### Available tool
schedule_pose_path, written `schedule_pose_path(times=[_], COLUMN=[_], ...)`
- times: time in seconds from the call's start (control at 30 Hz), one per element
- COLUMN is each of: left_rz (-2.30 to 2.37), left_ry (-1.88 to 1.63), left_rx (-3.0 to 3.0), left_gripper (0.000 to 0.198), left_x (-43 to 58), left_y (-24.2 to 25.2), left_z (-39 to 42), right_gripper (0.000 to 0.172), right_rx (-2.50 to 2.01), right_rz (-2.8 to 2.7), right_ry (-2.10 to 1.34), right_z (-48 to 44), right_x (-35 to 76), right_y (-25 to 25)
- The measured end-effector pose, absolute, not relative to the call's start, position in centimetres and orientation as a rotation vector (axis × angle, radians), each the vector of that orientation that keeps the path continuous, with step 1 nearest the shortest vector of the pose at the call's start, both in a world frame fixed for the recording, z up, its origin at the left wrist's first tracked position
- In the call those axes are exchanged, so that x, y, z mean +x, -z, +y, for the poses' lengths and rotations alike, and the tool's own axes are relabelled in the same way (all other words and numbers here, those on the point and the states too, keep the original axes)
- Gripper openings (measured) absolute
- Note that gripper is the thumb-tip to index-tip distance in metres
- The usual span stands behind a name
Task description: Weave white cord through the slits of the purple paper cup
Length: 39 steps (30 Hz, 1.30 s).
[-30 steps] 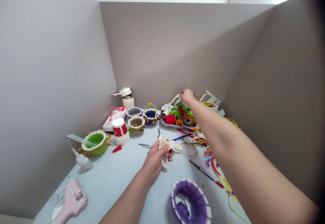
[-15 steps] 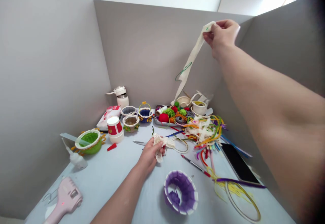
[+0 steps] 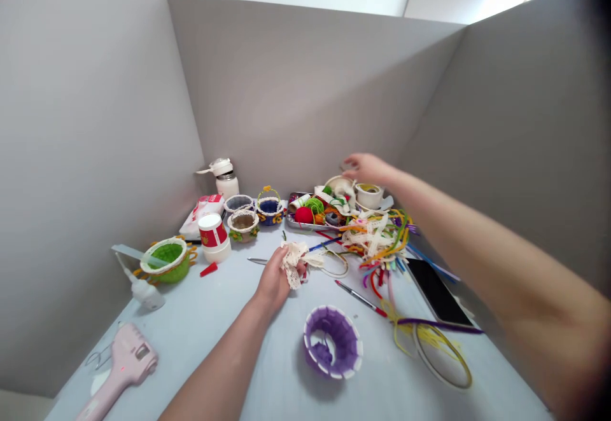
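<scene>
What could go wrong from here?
1. The metal blade pokes out by the left hand; it might nick that hand or snag the held lace.
2. The right arm reaches past tangled strips; lowering it could drag some loose.
3. The glue gun shows a red light; if hot, it might burn.

Toward the far left of the table [image 3: 191, 319] stands a white bottle [image 3: 228, 186] with a silvery neck; a pink-and-white packet [image 3: 203, 215] lies just in front; nearer, a red-and-white jar [image 3: 213, 236] stands upright, a small red cap [image 3: 209, 269] beside it; farther left sits a green basket [image 3: 179, 273] (white-rimmed, orange loops around it); on the right, a dark-screened phone [image 3: 436, 290] lies flat.
</scene>
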State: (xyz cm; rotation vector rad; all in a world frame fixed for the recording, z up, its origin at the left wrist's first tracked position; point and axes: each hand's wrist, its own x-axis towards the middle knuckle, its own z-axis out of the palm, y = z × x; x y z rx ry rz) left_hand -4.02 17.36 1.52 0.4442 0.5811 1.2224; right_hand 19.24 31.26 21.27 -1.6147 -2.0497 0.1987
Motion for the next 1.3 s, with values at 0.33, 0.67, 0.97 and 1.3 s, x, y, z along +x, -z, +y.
schedule_pose_path(times=[0.33, 0.67, 0.97, 1.3], left_rz=[0.439, 0.757, 0.783, 0.612], left_ry=[-1.112, -1.261, -1.043, -0.274], left_rx=[0.492, 0.767, 1.437, 1.775], left_gripper=[0.036, 0.018, 0.028, 0.02], left_x=[-3.9, -5.9, -4.4, 2.7], left_y=[-2.1, -6.8, -16.6, -13.1], left_z=[16.8, 18.4, 15.3, 1.8], right_gripper=[0.016, 0.026, 0.019, 0.038], right_rx=[-1.092, -1.219, -1.358, -1.353], right_rz=[-2.332, -1.423, -1.094, -1.974], right_ry=[-0.561, -0.457, -0.297, -0.833], right_z=[21.3, 19.2, 8.5, 0.0], right_x=[11.4, 18.4, 27.1, 25.4], right_y=[-7.3, -11.9, -15.8, -10.1])
